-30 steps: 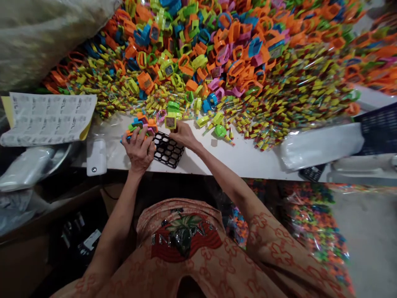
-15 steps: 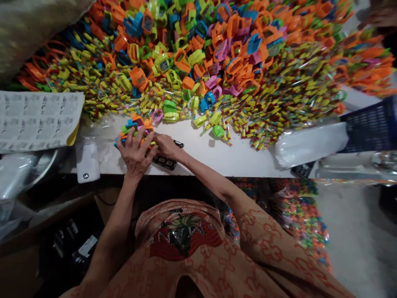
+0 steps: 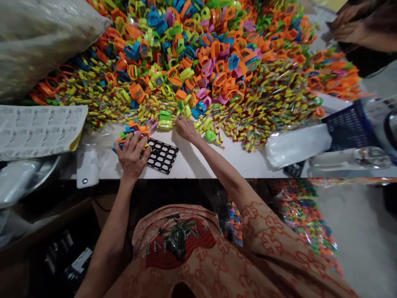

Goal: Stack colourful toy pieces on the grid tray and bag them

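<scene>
My left hand (image 3: 132, 155) curves over a small cluster of colourful plastic toy watches (image 3: 136, 128), gripping them against the left end of a black grid tray (image 3: 163, 155) with honeycomb holes. Part of the cluster is hidden under the fingers. My right hand (image 3: 187, 129) reaches to the near edge of the pile, its fingers pinched together; what they hold, if anything, is hidden. Close beside it lie a yellow-green toy watch (image 3: 165, 124) and a blue toy watch (image 3: 198, 110). Small wrapped yellow sticks (image 3: 279, 97) are heaped around.
A large pile of toy watches (image 3: 214, 54) covers the back. On the left are a printed sheet (image 3: 40, 128), a white phone-like device (image 3: 87, 167) and a bulging sack (image 3: 46, 41). A white plastic packet (image 3: 297, 145) and blue basket (image 3: 344, 126) lie right. Another person's hands (image 3: 350, 29) show top right.
My right hand has left the black tray and moved right and forward to the pile's edge, uncovering the tray. My left hand stays on the toy watches. The view has shifted slightly.
</scene>
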`<move>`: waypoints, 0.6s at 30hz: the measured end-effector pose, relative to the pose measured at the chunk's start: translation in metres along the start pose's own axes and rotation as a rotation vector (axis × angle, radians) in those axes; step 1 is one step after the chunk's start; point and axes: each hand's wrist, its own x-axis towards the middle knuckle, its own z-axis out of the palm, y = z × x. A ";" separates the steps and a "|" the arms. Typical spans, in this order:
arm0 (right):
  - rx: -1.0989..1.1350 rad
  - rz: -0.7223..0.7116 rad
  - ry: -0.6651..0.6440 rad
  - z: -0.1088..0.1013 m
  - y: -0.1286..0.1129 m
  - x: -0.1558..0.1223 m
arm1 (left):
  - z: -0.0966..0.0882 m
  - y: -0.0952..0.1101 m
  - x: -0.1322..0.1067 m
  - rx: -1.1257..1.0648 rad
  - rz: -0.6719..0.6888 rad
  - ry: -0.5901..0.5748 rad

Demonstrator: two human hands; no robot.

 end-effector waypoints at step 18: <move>0.484 -0.248 -0.140 0.043 -0.064 -0.013 | -0.002 0.001 -0.001 -0.012 -0.028 -0.044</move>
